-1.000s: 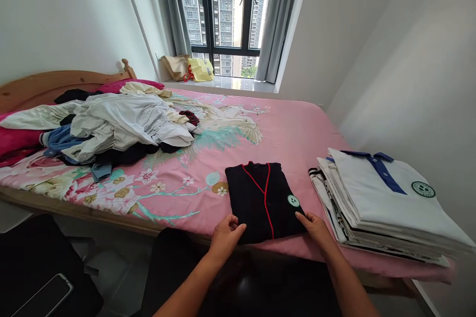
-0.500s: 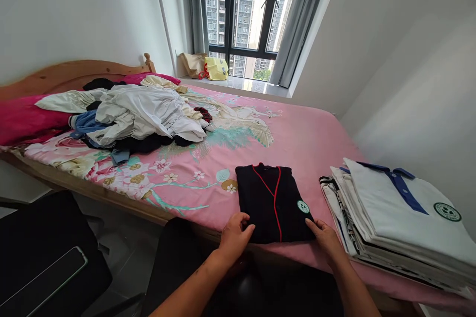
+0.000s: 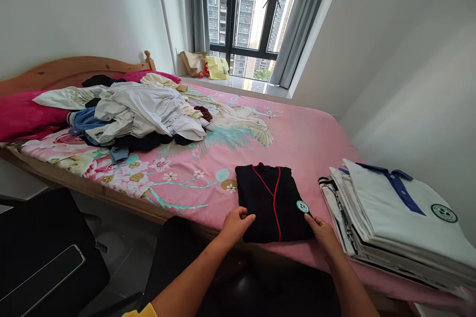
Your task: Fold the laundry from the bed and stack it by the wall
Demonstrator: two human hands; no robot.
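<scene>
A black cardigan [image 3: 260, 208] with red trim and a round green-and-white badge lies folded flat near the bed's front edge. At its left side edge, my left hand [image 3: 235, 227] is closed on the cloth, thumb on top and fingers curled. My right hand [image 3: 324, 234] pinches the right edge just below the badge, its thumb above and the other fingers partly hidden underneath. To the right of that hand stands a stack of folded white shirts [image 3: 390, 208], the top one with a blue collar and a round badge.
A loose heap of clothes [image 3: 145, 109] covers the bed's left part beside red pillows [image 3: 33, 114]. On a black chair [image 3: 89, 262] at the lower left lies a phone [image 3: 44, 277]. Bags [image 3: 216, 68] sit on the windowsill. The pink bedspread [image 3: 305, 133] reaches the right wall.
My left hand has slid slightly up along the cardigan's left edge, and my right hand has shifted up a little too. A yellow sleeve edge now shows at the bottom. The cardigan stays in place.
</scene>
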